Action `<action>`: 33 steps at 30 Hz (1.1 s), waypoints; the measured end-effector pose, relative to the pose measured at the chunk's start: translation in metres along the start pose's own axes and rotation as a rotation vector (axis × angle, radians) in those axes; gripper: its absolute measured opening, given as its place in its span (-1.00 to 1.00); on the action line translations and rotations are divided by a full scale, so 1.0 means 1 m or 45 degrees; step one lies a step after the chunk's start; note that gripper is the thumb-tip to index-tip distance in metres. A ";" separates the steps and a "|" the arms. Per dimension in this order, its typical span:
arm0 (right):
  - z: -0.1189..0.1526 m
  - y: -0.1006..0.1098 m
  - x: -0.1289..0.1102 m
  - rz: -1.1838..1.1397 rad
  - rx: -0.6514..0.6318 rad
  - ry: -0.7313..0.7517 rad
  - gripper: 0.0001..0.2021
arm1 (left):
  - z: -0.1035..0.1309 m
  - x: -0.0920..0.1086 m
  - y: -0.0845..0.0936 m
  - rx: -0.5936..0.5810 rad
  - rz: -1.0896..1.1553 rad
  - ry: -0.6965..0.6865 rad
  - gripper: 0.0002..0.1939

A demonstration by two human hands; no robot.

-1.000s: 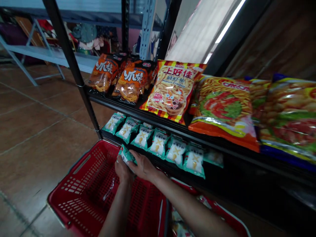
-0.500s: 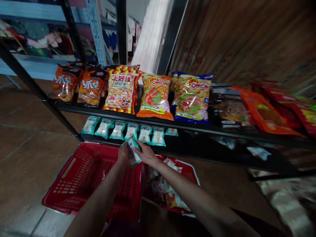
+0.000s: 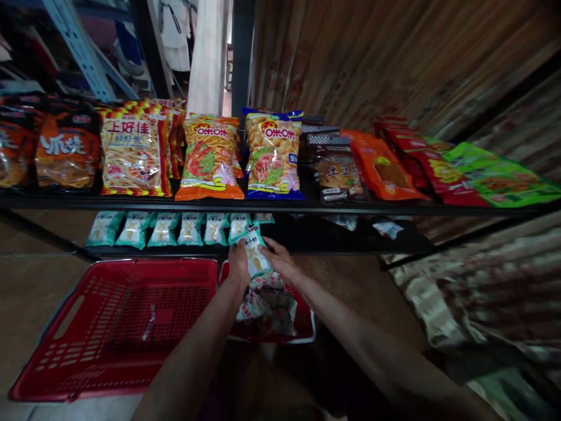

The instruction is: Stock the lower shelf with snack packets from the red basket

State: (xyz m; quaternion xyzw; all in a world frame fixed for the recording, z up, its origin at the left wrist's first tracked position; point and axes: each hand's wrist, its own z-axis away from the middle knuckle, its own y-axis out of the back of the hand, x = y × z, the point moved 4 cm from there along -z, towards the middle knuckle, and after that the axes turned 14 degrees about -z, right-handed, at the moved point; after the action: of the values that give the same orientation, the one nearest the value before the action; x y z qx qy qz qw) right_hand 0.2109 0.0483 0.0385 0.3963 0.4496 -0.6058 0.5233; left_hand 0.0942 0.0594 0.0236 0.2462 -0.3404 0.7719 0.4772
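Observation:
Between my two hands is a white and teal snack bag [image 3: 254, 252], its printed front turned up. My left hand [image 3: 239, 264] grips its left edge, and my right hand [image 3: 281, 261] holds the right edge with the thumb on the front. Just beyond the bag, a row of matching white and teal bags [image 3: 191, 228] stands on the lower shelf [image 3: 315, 237]. Below my hands sits a red basket [image 3: 309, 327] with several snack packets [image 3: 274, 301] in it.
A larger red basket [image 3: 70, 351] stands on the floor at the left, with a small clear wrapper in it. The upper black shelf [image 3: 210, 204] carries orange, yellow and blue snack bags [image 3: 274, 155]. Green packets [image 3: 499, 172] lie at its right end. A corrugated wall rises behind.
The view has swung right, so the shelves appear further left. Both hands have moved right with the snack bag, from between the baskets to above the basket of packets.

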 end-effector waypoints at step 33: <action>0.018 0.096 0.030 -0.660 0.201 -0.031 -0.54 | 0.002 -0.062 -0.051 -0.267 -0.425 -0.432 -0.31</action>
State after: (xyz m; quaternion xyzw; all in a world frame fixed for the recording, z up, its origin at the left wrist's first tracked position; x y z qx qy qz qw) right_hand 0.3015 0.0178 0.0024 0.3000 0.4811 -0.7574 0.3238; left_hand 0.1671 0.0389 -0.0040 0.3740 -0.4486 0.5907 0.5568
